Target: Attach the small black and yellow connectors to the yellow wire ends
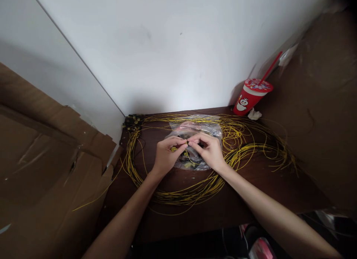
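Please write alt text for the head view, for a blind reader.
Left hand and right hand pinch a tiny piece over a clear plastic bag, amid looped yellow wires on a dark table. A red cup with a straw is at the back right.

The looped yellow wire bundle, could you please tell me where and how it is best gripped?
I would grip the wire bundle at its left stretch, just nearer than the dark cluster, coming from above with the left hand: it lies flat, and the strands look gathered closely there, while the right ends fan out loosely.
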`<action>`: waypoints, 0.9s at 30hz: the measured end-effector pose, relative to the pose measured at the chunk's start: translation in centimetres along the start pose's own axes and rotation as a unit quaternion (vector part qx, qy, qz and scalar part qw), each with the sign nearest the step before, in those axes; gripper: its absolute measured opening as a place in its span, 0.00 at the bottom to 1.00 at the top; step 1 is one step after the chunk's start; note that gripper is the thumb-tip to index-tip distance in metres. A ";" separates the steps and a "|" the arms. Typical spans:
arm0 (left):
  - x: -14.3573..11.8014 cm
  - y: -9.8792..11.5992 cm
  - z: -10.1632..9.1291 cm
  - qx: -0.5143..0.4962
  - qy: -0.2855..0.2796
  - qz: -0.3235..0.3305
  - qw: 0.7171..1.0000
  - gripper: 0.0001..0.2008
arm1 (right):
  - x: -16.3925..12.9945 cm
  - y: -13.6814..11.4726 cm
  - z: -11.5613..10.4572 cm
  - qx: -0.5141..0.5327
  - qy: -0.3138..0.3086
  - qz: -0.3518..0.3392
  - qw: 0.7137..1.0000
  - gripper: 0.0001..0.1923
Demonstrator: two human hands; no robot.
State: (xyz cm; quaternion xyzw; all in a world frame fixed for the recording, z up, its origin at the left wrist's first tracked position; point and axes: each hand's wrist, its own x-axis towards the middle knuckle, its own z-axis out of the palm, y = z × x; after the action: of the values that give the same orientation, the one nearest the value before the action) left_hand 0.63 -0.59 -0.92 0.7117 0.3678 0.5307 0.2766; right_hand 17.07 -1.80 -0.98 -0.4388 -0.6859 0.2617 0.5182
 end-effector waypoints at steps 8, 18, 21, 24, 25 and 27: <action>-0.1 0.2 -0.3 0.013 -0.014 0.011 1.000 0.05 | 0.1 0.5 -0.1 0.035 -0.027 0.050 0.998 0.04; -0.1 0.2 -0.3 -0.039 -0.007 -0.079 0.996 0.03 | 0.1 0.3 0.1 0.072 -0.023 0.047 0.996 0.04; -0.1 0.1 -0.3 -0.045 -0.010 -0.099 0.994 0.04 | 0.1 0.4 0.2 0.101 -0.024 0.062 0.993 0.05; -0.2 0.0 -0.2 -0.031 -0.007 -0.093 0.995 0.06 | 0.3 0.6 0.4 0.132 -0.028 0.077 0.988 0.06; -0.3 -0.1 -0.1 -0.024 -0.006 -0.088 0.996 0.07 | 0.3 0.6 0.5 0.145 -0.029 0.081 0.986 0.06; -0.4 -0.1 0.0 -0.011 -0.002 -0.079 0.997 0.08 | 0.5 0.7 0.5 0.171 -0.029 0.086 0.981 0.07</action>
State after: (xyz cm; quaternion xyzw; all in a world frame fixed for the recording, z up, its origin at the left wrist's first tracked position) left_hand 0.53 -0.81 -1.22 0.6786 0.4166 0.5094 0.3264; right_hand 16.80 -0.99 -1.50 -0.3932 -0.6057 0.4310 0.5411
